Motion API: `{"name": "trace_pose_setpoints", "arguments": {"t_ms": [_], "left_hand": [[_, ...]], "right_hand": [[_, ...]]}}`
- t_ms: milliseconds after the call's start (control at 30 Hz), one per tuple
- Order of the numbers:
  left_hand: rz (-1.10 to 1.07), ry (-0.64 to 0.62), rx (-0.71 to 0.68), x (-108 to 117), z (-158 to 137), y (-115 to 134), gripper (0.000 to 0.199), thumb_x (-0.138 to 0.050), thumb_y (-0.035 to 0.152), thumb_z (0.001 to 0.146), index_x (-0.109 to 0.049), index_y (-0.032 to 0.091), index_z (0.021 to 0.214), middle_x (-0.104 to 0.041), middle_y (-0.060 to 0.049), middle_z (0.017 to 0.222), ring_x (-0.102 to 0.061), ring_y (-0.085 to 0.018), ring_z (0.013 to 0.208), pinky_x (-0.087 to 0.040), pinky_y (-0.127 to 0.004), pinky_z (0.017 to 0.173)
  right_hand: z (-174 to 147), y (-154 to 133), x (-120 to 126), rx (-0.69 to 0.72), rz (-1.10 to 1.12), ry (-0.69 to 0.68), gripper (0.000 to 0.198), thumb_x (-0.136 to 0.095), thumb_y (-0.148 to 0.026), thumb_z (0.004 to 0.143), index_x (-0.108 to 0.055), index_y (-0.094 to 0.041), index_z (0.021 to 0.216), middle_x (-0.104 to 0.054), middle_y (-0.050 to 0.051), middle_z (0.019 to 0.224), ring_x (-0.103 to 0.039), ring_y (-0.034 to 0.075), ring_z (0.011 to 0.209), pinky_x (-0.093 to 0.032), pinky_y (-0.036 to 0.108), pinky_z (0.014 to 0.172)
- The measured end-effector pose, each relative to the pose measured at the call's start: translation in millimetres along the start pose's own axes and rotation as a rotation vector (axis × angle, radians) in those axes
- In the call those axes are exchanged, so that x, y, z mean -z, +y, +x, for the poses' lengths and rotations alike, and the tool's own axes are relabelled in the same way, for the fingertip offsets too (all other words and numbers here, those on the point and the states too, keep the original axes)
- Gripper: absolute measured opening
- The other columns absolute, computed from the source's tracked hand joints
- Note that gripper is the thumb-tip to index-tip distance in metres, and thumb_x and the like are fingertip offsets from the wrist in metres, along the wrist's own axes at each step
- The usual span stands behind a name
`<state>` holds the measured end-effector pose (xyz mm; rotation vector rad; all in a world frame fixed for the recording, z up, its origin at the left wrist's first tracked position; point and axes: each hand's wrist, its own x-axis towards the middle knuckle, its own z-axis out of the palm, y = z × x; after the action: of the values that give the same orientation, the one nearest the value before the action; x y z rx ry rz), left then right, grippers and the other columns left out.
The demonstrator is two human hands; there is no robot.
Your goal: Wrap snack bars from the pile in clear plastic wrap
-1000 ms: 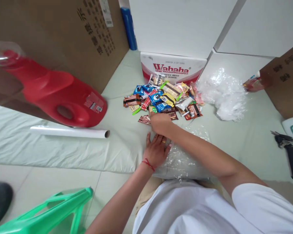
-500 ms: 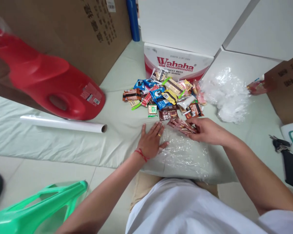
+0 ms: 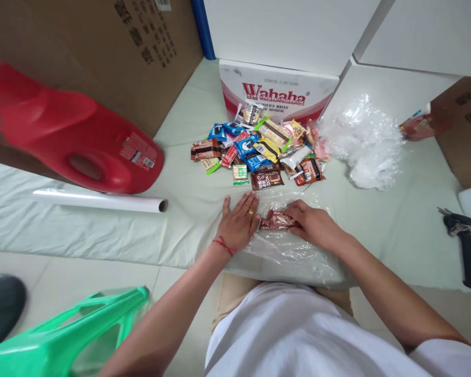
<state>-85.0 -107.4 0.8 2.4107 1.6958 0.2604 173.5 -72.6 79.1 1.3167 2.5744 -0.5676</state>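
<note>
My left hand (image 3: 237, 222) lies flat, fingers outstretched, on the left edge of a clear plastic bag (image 3: 286, 248) spread over the cloth. To its right, my right hand (image 3: 312, 222) has its fingers closed on a reddish-brown wrapped snack (image 3: 277, 220), low over the bag. Part of the snack is hidden under the fingers. Beyond both hands is a heap of small wrapped snacks (image 3: 255, 144) in blue, yellow, red and brown. A dark brown cocoa packet (image 3: 267, 179) and a small green-and-white packet (image 3: 240, 174) lie at its near edge.
A Wahaha carton (image 3: 278, 89) stands behind the heap, with crumpled clear plastic (image 3: 371, 144) to its right. Leftward lie a white roll (image 3: 102, 200) and a big red bottle (image 3: 86, 141). Keys (image 3: 455, 220) rest far right. A green stool (image 3: 74, 330) is on the floor.
My right hand has moved nearer to me with the reddish-brown snack, which is now lower over the plastic bag. My left hand stays flat, its thumb drawn closer to the fingers.
</note>
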Motion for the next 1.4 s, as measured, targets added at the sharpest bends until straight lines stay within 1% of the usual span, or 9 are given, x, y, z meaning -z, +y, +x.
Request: {"name": "trace_pose_setpoints", "arguments": {"t_ms": [133,233,467,700,933,1167,1233,1333,1400], "left_hand": [[0.019,0.000,-0.005,-0.4,0.0,1.1,0.063,-0.032,0.044,0.110,-0.035,0.017,0.166,-0.033,-0.016,0.172,-0.036,-0.032,0.160,-0.010,-0.072,0.130],[0.027,-0.007,-0.013,0.4,0.3,1.0,0.064,-0.033,0.046,0.109,-0.035,0.017,0.167,-0.033,-0.016,0.172,-0.036,-0.033,0.160,-0.010,-0.072,0.130],[-0.001,-0.017,0.007,3.5,1.0,1.9,0.059,-0.021,0.035,0.111,-0.036,0.020,0.166,-0.034,-0.012,0.173,-0.035,-0.029,0.161,-0.011,-0.070,0.131],[0.014,0.018,0.016,-1.4,0.7,3.3,0.060,-0.028,0.038,0.110,-0.036,0.021,0.167,-0.034,-0.013,0.173,-0.036,-0.031,0.160,-0.011,-0.069,0.131],[0.018,-0.004,0.011,0.1,-0.6,2.9,0.066,-0.034,0.048,0.108,-0.034,0.018,0.167,-0.033,-0.014,0.173,-0.034,-0.032,0.161,-0.009,-0.069,0.132],[0.022,0.013,0.008,-3.3,-0.6,2.2,0.068,-0.034,0.050,0.108,-0.033,0.017,0.167,-0.033,-0.014,0.173,-0.033,-0.031,0.162,-0.010,-0.070,0.131],[0.018,0.013,0.010,-2.3,-0.6,2.6,0.067,-0.033,0.050,0.109,-0.033,0.017,0.167,-0.033,-0.014,0.173,-0.033,-0.031,0.161,-0.010,-0.070,0.132],[0.017,0.010,0.012,-0.6,-0.7,3.2,0.066,-0.032,0.049,0.109,-0.034,0.017,0.167,-0.032,-0.014,0.173,-0.033,-0.030,0.161,-0.010,-0.069,0.132],[0.021,0.009,0.012,-0.4,-0.7,3.5,0.066,-0.032,0.049,0.109,-0.033,0.018,0.167,-0.033,-0.014,0.173,-0.034,-0.032,0.161,-0.011,-0.070,0.131]], "right_hand": [[-4.8,4.2,-0.6,-0.026,0.053,0.027,0.039,-0.061,-0.033,0.104,-0.065,-0.029,0.143,-0.066,0.007,0.127,-0.071,0.021,0.100,-0.048,0.029,0.079],[-3.7,1.7,1.1,-0.031,0.102,0.076,0.038,-0.063,-0.036,0.104,-0.066,-0.027,0.141,-0.068,0.006,0.120,-0.071,0.021,0.101,-0.048,0.028,0.082],[8.5,-23.0,-3.4,-0.066,-0.031,0.026,0.059,-0.069,-0.041,0.099,-0.054,-0.021,0.152,-0.057,0.014,0.148,-0.070,0.027,0.108,-0.052,0.033,0.079],[13.9,-35.5,-4.9,-0.115,-0.099,-0.004,0.045,-0.065,-0.041,0.101,-0.060,-0.019,0.140,-0.063,0.017,0.137,-0.067,0.030,0.116,-0.053,0.034,0.085],[5.0,-25.9,-7.6,-0.055,0.041,0.065,0.051,-0.065,-0.035,0.101,-0.058,-0.021,0.150,-0.056,0.014,0.151,-0.065,0.028,0.123,-0.054,0.035,0.092],[-3.9,-12.6,-9.4,0.009,0.144,0.124,0.035,-0.049,-0.033,0.110,-0.069,-0.024,0.138,-0.070,0.010,0.127,-0.067,0.023,0.116,-0.052,0.033,0.098],[-3.4,-11.4,-8.2,0.009,0.147,0.124,0.042,-0.057,-0.039,0.107,-0.062,-0.022,0.145,-0.066,0.013,0.137,-0.065,0.025,0.121,-0.052,0.035,0.099],[-0.3,-14.8,-8.2,-0.019,0.081,0.060,0.066,-0.073,-0.043,0.096,-0.052,-0.018,0.154,-0.056,0.017,0.151,-0.061,0.031,0.130,-0.054,0.038,0.097],[2.4,-19.4,-9.1,-0.043,0.023,0.018,0.065,-0.075,-0.039,0.095,-0.053,-0.017,0.152,-0.056,0.018,0.150,-0.060,0.033,0.130,-0.054,0.039,0.094]]}}
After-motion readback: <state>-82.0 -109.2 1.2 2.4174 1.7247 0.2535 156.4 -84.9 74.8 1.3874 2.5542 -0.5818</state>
